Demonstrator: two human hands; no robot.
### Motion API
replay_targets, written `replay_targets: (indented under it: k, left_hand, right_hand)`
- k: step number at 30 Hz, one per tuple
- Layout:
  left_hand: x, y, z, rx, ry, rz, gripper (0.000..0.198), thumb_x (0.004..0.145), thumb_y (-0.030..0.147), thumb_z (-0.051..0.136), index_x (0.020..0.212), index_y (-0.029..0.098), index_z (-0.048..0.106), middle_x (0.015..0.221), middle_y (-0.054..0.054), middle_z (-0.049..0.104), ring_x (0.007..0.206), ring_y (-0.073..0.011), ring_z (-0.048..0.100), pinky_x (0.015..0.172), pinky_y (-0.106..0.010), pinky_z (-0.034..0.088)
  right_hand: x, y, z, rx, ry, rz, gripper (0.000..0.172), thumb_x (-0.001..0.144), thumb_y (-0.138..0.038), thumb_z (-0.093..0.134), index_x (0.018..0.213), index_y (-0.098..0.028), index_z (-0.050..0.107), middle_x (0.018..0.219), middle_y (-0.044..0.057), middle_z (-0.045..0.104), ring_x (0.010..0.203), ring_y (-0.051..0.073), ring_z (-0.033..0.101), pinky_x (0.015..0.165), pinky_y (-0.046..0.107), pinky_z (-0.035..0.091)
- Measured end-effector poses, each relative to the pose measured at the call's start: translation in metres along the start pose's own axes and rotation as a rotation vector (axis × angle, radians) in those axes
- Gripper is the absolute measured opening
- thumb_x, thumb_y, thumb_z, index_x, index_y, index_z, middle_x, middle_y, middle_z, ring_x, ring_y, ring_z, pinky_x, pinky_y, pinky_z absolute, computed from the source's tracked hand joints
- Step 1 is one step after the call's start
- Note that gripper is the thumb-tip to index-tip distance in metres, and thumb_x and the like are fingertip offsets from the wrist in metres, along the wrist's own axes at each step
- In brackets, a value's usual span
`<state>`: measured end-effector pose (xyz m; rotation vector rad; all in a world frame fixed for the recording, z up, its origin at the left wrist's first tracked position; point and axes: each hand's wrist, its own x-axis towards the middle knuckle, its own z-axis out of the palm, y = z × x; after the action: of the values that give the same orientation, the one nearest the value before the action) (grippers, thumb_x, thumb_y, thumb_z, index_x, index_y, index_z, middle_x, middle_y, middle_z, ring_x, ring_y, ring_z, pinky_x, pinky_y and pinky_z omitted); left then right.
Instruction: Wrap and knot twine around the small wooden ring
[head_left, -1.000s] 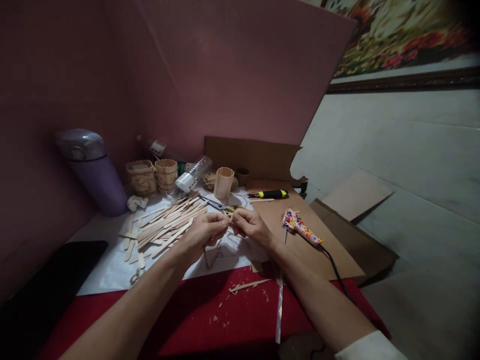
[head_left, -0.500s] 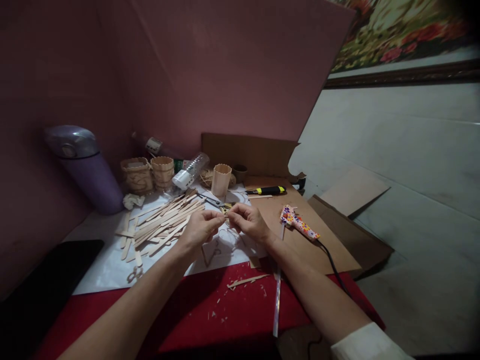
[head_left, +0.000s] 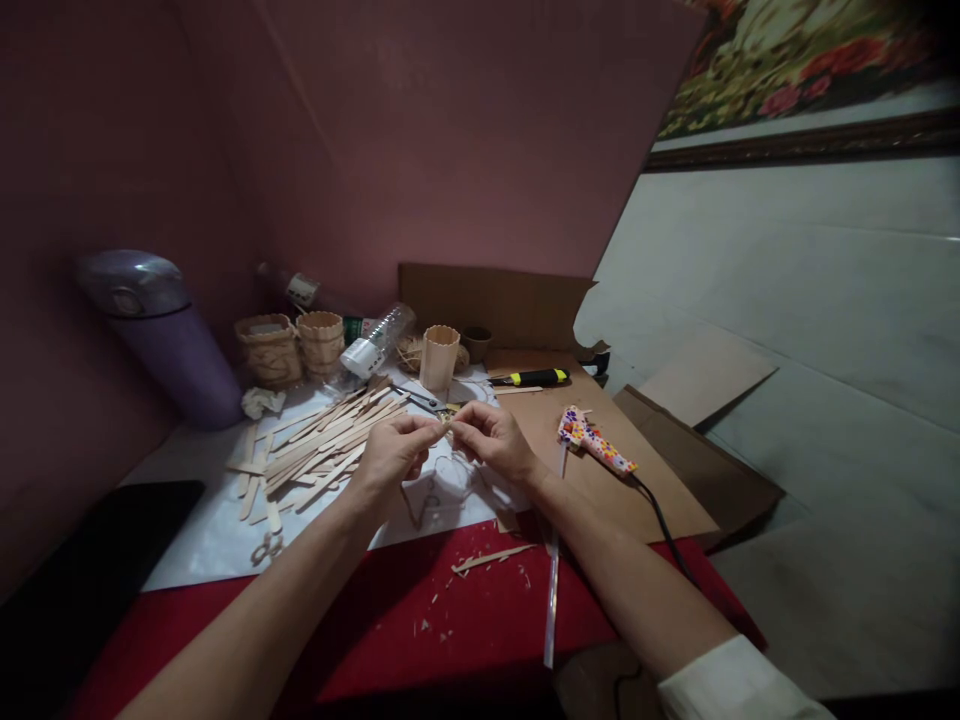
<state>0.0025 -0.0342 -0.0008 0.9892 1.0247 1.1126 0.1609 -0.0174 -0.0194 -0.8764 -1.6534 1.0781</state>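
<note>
Over the white paper (head_left: 180, 540), my left hand (head_left: 396, 458) and my right hand (head_left: 495, 442) meet fingertip to fingertip. Both are closed in a pinch on a thin brown twine (head_left: 414, 508), whose loose loops trail onto the paper below. The exact spot between the fingertips is too small to make out. Just behind the hands lie scissors (head_left: 420, 398), partly covered by them. A small cup of upright wooden sticks (head_left: 439, 360) stands farther back. Left of my left hand is a heap of flat craft sticks (head_left: 322, 455).
A patterned glue gun (head_left: 592, 440) and a black-yellow utility knife (head_left: 532, 377) lie on cardboard (head_left: 622, 510) at right. Twine-wrapped cups (head_left: 270, 352), a plastic bottle (head_left: 375, 342) and a purple flask (head_left: 172, 350) stand or lie at back left. Wood scraps (head_left: 491, 558) litter the red cloth (head_left: 360, 640).
The whole view has shifted slightly. Both hands keep their pinch close together, with only small finger movement.
</note>
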Motion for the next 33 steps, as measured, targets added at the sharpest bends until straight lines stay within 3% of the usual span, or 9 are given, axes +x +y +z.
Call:
replay_targets:
  k: [4,10,16,21,28,33]
  left_hand:
    - [0.004,0.000,-0.001,0.012,0.059,-0.003,0.027,0.056,0.031,0.075,0.065,0.013,0.057,0.039,0.008,0.038,0.035,-0.0018,0.026,0.036,-0.017,0.014]
    - [0.006,0.001,-0.003,0.149,0.166,0.127,0.020,0.055,0.027,0.072,0.058,0.013,0.059,0.038,0.007,0.041,0.034,-0.0032,0.028,0.036,-0.019,0.016]
    - [0.004,0.002,-0.001,0.235,0.104,0.139,0.013,0.052,0.022,0.073,0.059,0.012,0.067,0.043,0.004,0.050,0.037,-0.0040,0.031,0.037,-0.022,0.017]
    - [0.004,0.002,-0.001,0.194,0.037,0.077,0.017,0.053,0.024,0.074,0.063,0.012,0.067,0.040,0.006,0.045,0.037,-0.0035,0.028,0.038,-0.021,0.015]
    - [0.002,0.000,-0.002,0.120,-0.068,0.046,0.021,0.057,0.027,0.074,0.069,0.011,0.066,0.041,0.007,0.040,0.036,-0.0028,0.026,0.037,-0.020,0.012]
    - [0.000,0.001,-0.001,0.073,-0.063,0.036,0.020,0.057,0.024,0.072,0.072,0.011,0.068,0.042,0.007,0.039,0.037,-0.0028,0.026,0.038,-0.019,0.012]
  right_hand:
    - [0.000,0.002,0.000,-0.041,0.044,-0.057,0.025,0.078,-0.031,0.061,0.095,-0.020,0.046,0.066,-0.003,0.058,0.049,0.008,0.049,0.047,0.021,0.039]
    - [-0.009,-0.005,0.005,-0.404,0.076,-0.289,0.012,0.080,-0.017,0.055,0.090,-0.020,0.050,0.076,0.001,0.061,0.069,0.012,0.058,0.066,0.025,0.045]
    - [-0.009,-0.008,0.003,-0.562,0.117,-0.388,0.011,0.082,-0.013,0.048,0.087,-0.020,0.055,0.081,0.004,0.062,0.075,0.014,0.058,0.069,0.026,0.044]
    - [-0.006,-0.007,-0.001,-0.574,0.166,-0.459,0.013,0.081,-0.011,0.047,0.084,-0.019,0.056,0.079,0.004,0.061,0.073,0.014,0.056,0.068,0.025,0.043]
    - [-0.004,-0.003,0.000,-0.405,0.244,-0.314,0.007,0.077,-0.013,0.052,0.077,-0.019,0.057,0.073,0.001,0.061,0.067,0.012,0.056,0.063,0.024,0.043]
    - [-0.001,0.001,-0.001,-0.222,0.254,-0.158,0.004,0.073,-0.018,0.059,0.072,-0.018,0.056,0.065,-0.001,0.056,0.059,0.011,0.050,0.055,0.023,0.040]
